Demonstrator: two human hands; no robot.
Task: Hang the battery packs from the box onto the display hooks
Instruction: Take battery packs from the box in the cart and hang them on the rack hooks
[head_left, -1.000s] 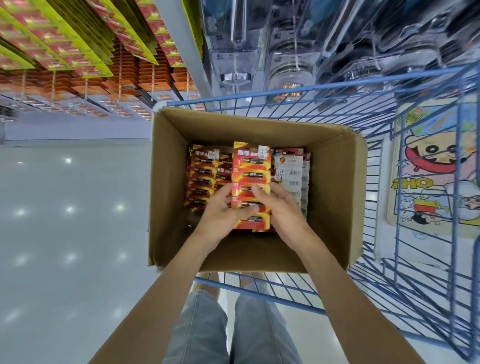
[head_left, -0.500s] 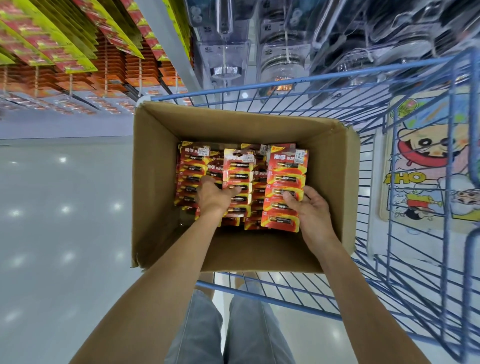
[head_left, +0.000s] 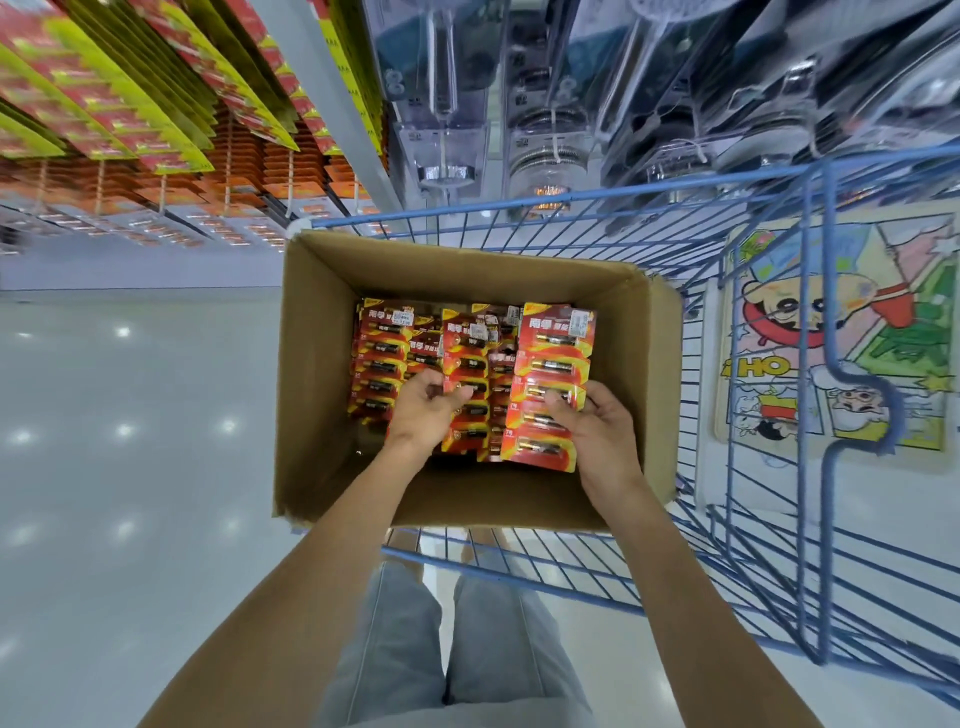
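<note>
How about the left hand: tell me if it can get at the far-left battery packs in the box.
Probably yes: the left hand sits inside the open cardboard box, right beside the far-left battery packs, with nothing lying over them.

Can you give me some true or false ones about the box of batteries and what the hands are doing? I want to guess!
1. The battery packs lie in a cardboard box. True.
2. The box sits on the floor. False: it sits in a blue wire cart.
3. The right hand grips the rightmost strip of packs. True.
4. The left hand is hanging a pack on a hook. False: it is down in the box, pinching the middle strip.
5. The picture to the right of the box shows a real dog. False: the cartoon picture shows drawn characters.
</note>
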